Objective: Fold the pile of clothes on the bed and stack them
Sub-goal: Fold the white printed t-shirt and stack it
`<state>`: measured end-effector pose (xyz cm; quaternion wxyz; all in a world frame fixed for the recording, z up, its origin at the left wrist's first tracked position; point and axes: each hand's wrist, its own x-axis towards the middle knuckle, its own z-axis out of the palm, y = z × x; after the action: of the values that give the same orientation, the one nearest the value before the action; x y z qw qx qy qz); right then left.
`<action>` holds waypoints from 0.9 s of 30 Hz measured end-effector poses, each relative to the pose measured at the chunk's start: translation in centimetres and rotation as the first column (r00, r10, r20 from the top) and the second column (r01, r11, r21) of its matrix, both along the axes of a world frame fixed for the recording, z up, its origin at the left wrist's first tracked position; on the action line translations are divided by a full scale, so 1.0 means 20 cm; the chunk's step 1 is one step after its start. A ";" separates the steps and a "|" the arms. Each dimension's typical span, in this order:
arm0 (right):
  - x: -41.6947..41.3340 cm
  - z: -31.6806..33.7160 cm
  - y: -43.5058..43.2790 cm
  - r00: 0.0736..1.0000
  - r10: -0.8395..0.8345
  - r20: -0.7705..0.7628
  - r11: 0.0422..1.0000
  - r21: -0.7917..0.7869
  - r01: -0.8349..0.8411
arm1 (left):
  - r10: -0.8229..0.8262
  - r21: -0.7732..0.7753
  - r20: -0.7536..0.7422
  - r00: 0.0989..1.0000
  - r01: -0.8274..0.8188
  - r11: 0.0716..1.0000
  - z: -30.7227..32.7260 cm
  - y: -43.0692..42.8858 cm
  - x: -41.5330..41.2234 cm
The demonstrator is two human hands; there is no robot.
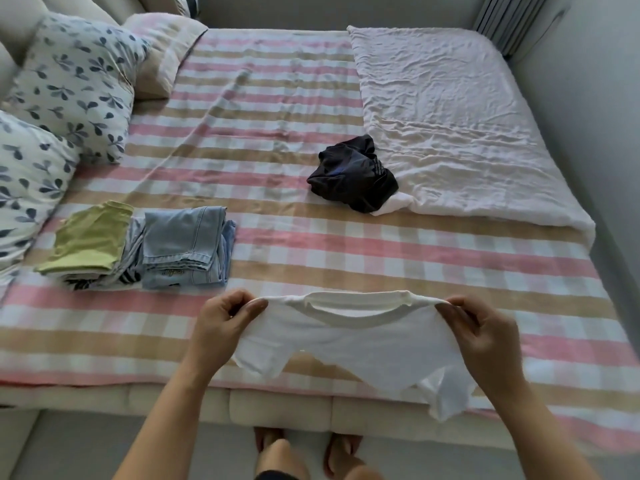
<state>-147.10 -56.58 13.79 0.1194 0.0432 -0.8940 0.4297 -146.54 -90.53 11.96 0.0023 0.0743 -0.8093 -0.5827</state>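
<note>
Both hands are up at the near edge of the bed (311, 244). The left hand (221, 327) and right hand (485, 334) each pinch one shoulder of a white t-shirt (363, 341), fingers curled tight on the fabric. The shirt is stretched out between them in the air, just over the front strip of the mattress.

The collar is on top, facing away from the person. The shoulder line runs left to right and is the long way as it's held. The body of the shirt droops down toward the person, and its lower right corner hangs over the mattress edge.

There's plenty of room: a big bare stretch of striped sheet lies right beyond the shirt, reaching to the crumpled dark garment (353, 174) mid-bed. That one sits at the corner of a rumpled white blanket (450, 116) covering the far right side, up against the wall. A bit of white cloth pokes out from under it, and I can't tell if it's blanket or clothing.

The folded stuff is on the left near the front edge. There's one denim stack (187, 247), maybe two pieces. Touching it is one stack topped by a green top (86, 240), with something striped (130, 271) underneath.

Pillows: two leaf-print ones (76, 84) and one pink-striped (166, 50), all at the left.
</note>
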 end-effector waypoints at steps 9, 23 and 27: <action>-0.10 -0.11 -0.10 0.999 -0.035 0.021 0.996 -0.082 0.037 | 0.037 -0.306 -0.237 0.971 -0.111 0.945 -0.09 -0.05 -0.06; -0.81 -1.08 -0.29 0.976 -0.218 -0.012 0.963 0.162 0.217 | 0.010 -0.543 -0.237 0.972 -0.141 0.828 -0.99 -0.17 -0.81; -1.08 -1.26 -0.30 0.979 -0.198 -0.050 0.957 0.206 0.204 | -0.015 -0.602 -0.236 0.972 -0.134 0.787 -1.18 -0.20 -1.06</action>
<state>-168.70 -62.67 -11.38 0.1700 -0.0294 -0.9323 0.3179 -167.80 -94.61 -11.63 0.1376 0.0276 -0.9459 -0.2925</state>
